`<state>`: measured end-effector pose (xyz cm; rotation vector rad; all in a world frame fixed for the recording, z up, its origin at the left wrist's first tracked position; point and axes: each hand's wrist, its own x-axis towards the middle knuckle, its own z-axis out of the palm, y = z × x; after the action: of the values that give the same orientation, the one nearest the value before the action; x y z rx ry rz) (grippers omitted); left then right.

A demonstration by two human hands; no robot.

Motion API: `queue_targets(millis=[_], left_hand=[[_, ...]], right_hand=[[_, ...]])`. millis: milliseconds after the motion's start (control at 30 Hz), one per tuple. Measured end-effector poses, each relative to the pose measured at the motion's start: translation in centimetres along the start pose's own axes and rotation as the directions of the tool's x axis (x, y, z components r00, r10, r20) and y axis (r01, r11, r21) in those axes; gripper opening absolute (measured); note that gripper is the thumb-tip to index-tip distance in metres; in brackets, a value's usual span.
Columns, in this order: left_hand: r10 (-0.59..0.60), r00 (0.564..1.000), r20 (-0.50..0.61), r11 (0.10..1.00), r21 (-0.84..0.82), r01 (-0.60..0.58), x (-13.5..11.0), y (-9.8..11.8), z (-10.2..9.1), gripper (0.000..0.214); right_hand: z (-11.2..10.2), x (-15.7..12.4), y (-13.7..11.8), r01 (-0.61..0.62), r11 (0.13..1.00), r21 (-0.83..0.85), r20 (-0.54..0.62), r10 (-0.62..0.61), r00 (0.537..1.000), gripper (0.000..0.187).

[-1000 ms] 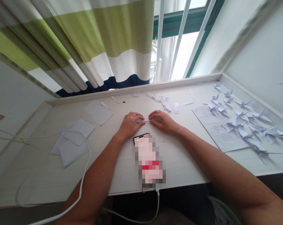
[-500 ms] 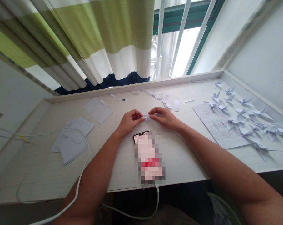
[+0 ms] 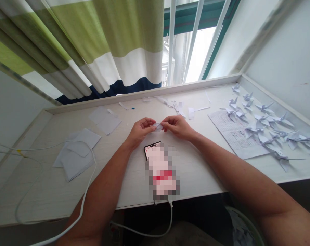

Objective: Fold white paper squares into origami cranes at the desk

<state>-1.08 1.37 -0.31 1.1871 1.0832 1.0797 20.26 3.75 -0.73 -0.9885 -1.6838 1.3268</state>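
Note:
A small folded piece of white paper (image 3: 158, 127) is pinched between my two hands above the middle of the desk. My left hand (image 3: 142, 130) grips its left edge between thumb and fingers. On the other side, my right hand (image 3: 177, 126) pinches the right edge, with its fingers curled. The paper's face, with slanting creases, shows between the fingertips; its edges are partly hidden by them. Just below the hands lies a phone (image 3: 153, 146), its screen mostly blurred out, with a white cable plugged into its near end.
Several folded paper cranes (image 3: 266, 137) cover the right side, some on a written sheet (image 3: 228, 135). Stacked white paper sheets (image 3: 78, 160) and more sheets (image 3: 107, 123) lie left. Paper scraps (image 3: 180, 108) are at the back. A white cable (image 3: 89, 191) loops over my left forearm.
The folded paper has been turned so that more of its flat face shows between my fingers. My right fingers have curled a little more. The whole view has shifted slightly.

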Motion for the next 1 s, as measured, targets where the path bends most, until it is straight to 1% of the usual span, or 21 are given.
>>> queue_targets(millis=[100, 167, 267, 400, 467, 567, 667, 867, 1000], left_hand=[[-0.061, 0.998, 0.013, 0.996, -0.060, 0.061, -0.2, 0.2, 0.1, 0.038], [-0.074, 0.997, 0.020, 0.995, -0.065, 0.075, -0.3, 0.3, 0.3, 0.035], [-0.039, 0.999, -0.022, 0.998, -0.049, 0.038, -0.4, 0.2, 0.7, 0.035], [0.016, 0.990, -0.141, 0.994, -0.103, -0.031, -0.2, -0.1, 1.3, 0.042], [0.031, 0.986, -0.162, 0.993, -0.109, -0.049, -0.2, -0.1, 1.5, 0.046], [0.034, 0.988, -0.149, 0.995, -0.091, -0.048, -0.3, 0.1, 1.7, 0.048], [0.008, 0.990, -0.139, 0.997, -0.069, -0.018, -0.4, 0.3, 1.6, 0.048], [-0.037, 0.988, -0.148, 0.997, -0.073, 0.027, -0.3, 0.3, 1.3, 0.044], [-0.057, 0.989, -0.139, 0.996, -0.071, 0.047, -0.3, 0.2, 1.1, 0.045]], right_hand=[[0.2, 0.0, -0.1, 0.015, 1.000, 0.008, -0.023, -0.015, 1.000, 0.031], [0.2, 0.0, -0.2, 0.028, 0.999, 0.031, -0.065, -0.026, 0.998, 0.033], [0.2, 0.0, -0.2, 0.059, 0.993, 0.107, -0.108, -0.047, 0.993, 0.040], [0.5, -0.1, 0.0, 0.065, 0.972, 0.227, -0.067, -0.051, 0.996, 0.054], [0.6, -0.1, 0.2, 0.058, 0.965, 0.255, -0.064, -0.043, 0.997, 0.057], [0.8, -0.1, 0.3, 0.059, 0.961, 0.272, -0.080, -0.038, 0.996, 0.057], [0.9, -0.1, 0.2, 0.052, 0.958, 0.284, -0.092, -0.027, 0.995, 0.056], [1.2, -0.2, 0.1, 0.060, 0.962, 0.266, -0.107, -0.032, 0.994, 0.048], [1.4, -0.1, 0.2, 0.051, 0.966, 0.253, -0.114, -0.022, 0.993, 0.049]])
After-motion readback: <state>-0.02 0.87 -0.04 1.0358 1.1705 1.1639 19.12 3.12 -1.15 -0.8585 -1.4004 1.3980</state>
